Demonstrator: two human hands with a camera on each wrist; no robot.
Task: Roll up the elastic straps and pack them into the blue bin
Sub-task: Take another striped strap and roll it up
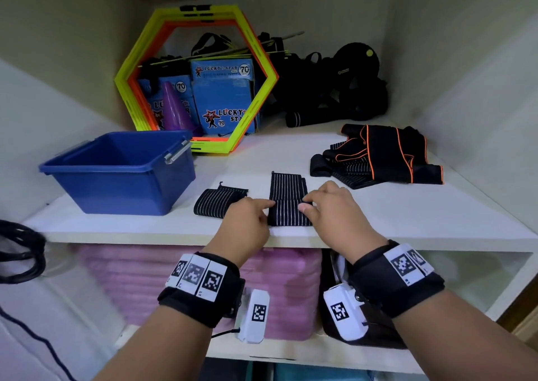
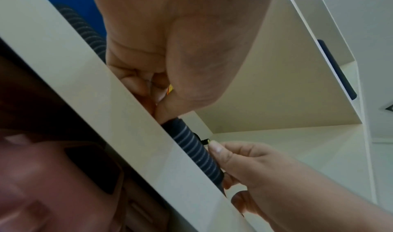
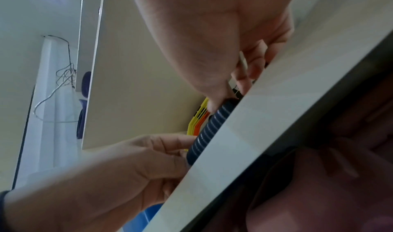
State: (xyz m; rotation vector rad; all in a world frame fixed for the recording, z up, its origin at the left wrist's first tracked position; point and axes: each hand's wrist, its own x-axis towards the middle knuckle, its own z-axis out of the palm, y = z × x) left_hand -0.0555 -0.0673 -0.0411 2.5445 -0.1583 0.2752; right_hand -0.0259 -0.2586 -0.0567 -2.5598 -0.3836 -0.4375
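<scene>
A black elastic strap [image 1: 287, 197] with white pinstripes lies on the white shelf [image 1: 378, 220], its near end turned over into a low roll [image 2: 196, 150] at the shelf's front edge. My left hand [image 1: 266, 210] pinches the roll's left end with curled fingers. My right hand [image 1: 305, 203] pinches its right end between thumb and forefinger. The roll [image 3: 209, 131] also shows in the right wrist view between both hands. A second striped strap [image 1: 219, 201] lies folded just to the left. The blue bin [image 1: 116, 174] stands at the left with nothing visible inside.
A heap of black straps with orange trim [image 1: 381, 158] lies at the right rear. Behind stand yellow-orange hexagon frames [image 1: 262, 98], blue boxes [image 1: 224, 95], a purple cone [image 1: 174, 107] and black gear [image 1: 343, 89]. Pink mats [image 1: 203, 278] fill the shelf below.
</scene>
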